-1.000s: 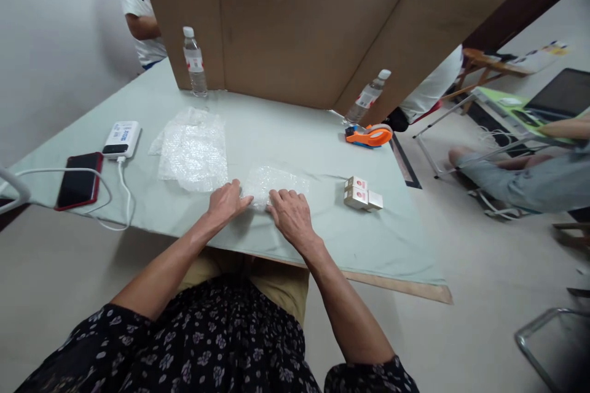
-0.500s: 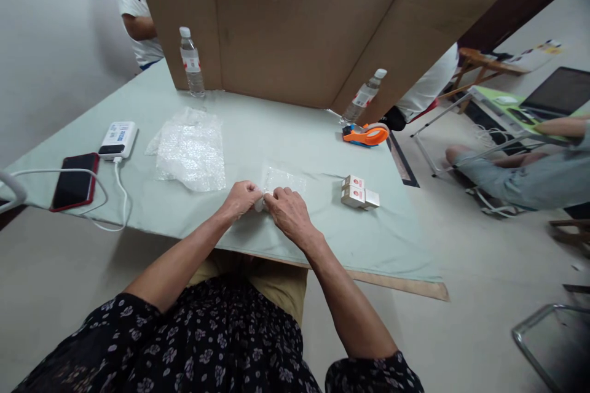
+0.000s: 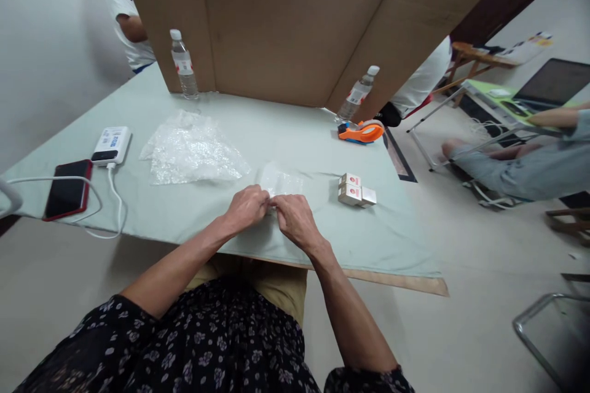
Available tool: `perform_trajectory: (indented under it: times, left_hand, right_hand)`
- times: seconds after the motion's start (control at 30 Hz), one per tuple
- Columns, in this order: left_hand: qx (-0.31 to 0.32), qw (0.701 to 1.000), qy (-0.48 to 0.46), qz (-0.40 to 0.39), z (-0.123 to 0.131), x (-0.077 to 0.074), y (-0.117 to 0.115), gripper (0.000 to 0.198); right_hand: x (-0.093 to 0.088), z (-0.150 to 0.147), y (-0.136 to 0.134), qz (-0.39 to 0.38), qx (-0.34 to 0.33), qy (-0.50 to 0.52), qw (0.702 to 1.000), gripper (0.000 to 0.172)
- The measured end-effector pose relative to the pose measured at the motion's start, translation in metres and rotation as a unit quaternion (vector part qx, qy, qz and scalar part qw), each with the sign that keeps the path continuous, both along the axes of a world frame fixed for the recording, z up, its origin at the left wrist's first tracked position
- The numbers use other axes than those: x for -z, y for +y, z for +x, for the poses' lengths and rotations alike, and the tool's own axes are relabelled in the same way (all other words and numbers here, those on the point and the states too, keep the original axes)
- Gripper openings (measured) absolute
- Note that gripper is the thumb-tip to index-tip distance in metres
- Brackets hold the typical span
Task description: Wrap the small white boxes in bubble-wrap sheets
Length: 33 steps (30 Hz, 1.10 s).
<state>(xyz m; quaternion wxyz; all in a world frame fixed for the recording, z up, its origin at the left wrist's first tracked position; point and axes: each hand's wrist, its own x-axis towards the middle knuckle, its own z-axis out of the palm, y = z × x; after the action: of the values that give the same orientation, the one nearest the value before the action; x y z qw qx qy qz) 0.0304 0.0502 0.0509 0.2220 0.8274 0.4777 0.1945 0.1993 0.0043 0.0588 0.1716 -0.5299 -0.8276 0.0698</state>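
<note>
My left hand [image 3: 249,205] and my right hand [image 3: 297,216] meet at the near middle of the table, fingertips pinched together. Between and just beyond them lies a small clear bubble wrap piece [image 3: 283,181], its near edge gripped by both hands. My fingers hide most of what is between them. Left of my hands lies a loose pile of bubble wrap [image 3: 188,150]. To the right, several small boxes [image 3: 351,194] with red marks stand close together, apart from my right hand.
A white power bank [image 3: 110,144] and a cabled phone [image 3: 68,189] lie at the left. An orange tape dispenser [image 3: 362,131] and two water bottles [image 3: 184,67] stand before a cardboard screen [image 3: 286,31]. People sit beyond the screen and at the right.
My hands have drawn closer together, curling over the small bubble wrap, which has lifted at its far side. The pile of bubble wrap has spread rightward. The view has shifted slightly.
</note>
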Motion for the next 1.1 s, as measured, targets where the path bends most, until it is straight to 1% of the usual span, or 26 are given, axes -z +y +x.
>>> perform_trajectory:
  times: [0.03,0.07,0.13,0.17,0.23,0.27,0.33,0.4,0.43,0.53,0.67,0.8,0.9,0.97,1.1]
  left_hand:
    - [0.01,0.999,0.021,0.033,0.001,0.001,0.0,0.017]
    - [0.023,0.998,0.033,0.056,0.001,0.002,0.0,0.017]
    - [0.05,0.995,0.032,0.075,0.001,0.004,0.002,0.016]
    - [0.059,0.995,0.026,0.074,0.001,0.005,0.002,0.016]
    - [0.07,0.995,0.015,0.064,0.0,0.007,0.003,0.019]
    - [0.071,0.996,0.01,0.06,-0.001,0.007,0.003,0.021]
    - [0.069,0.996,0.005,0.057,-0.001,0.008,0.003,0.023]
    - [0.067,0.996,0.003,0.057,-0.001,0.01,0.002,0.023]
    - [0.067,0.996,0.003,0.058,-0.002,0.011,0.002,0.023]
    - [0.07,0.996,0.01,0.059,-0.001,0.013,0.002,0.024]
    - [0.059,0.996,0.033,0.065,0.001,0.014,0.0,0.026]
    - [0.046,0.996,0.053,0.058,0.004,0.01,-0.002,0.024]
    - [0.055,0.995,0.065,0.055,0.005,0.008,-0.001,0.019]
    - [0.063,0.995,0.064,0.051,0.005,0.008,0.001,0.02]
    - [0.077,0.995,0.056,0.036,0.003,0.009,0.005,0.024]
  right_hand:
    - [0.003,0.004,-0.004,0.022,0.023,0.038,0.999,0.027]
    - [0.007,0.009,-0.008,0.049,0.062,0.076,0.994,0.024]
    - [0.017,0.023,-0.018,0.083,0.171,0.134,0.973,0.02]
    - [0.022,0.029,-0.022,0.077,0.225,0.149,0.96,0.024]
    - [0.031,0.041,-0.029,0.023,0.301,0.155,0.941,0.04]
    - [0.035,0.044,-0.031,-0.013,0.324,0.153,0.933,0.047]
    - [0.042,0.045,-0.031,-0.071,0.348,0.157,0.921,0.058]
    - [0.047,0.04,-0.027,-0.095,0.359,0.175,0.912,0.065]
    - [0.049,0.036,-0.023,-0.095,0.363,0.19,0.907,0.068]
    - [0.055,0.023,-0.013,-0.066,0.359,0.261,0.893,0.074]
    - [0.055,0.007,-0.005,-0.039,0.327,0.363,0.872,0.073]
    - [0.049,-0.007,-0.001,-0.02,0.318,0.401,0.859,0.068]
    - [0.045,-0.015,0.004,-0.019,0.303,0.413,0.859,0.067]
    - [0.043,-0.018,0.008,-0.021,0.296,0.412,0.861,0.065]
    - [0.036,-0.023,0.014,-0.025,0.281,0.371,0.885,0.056]
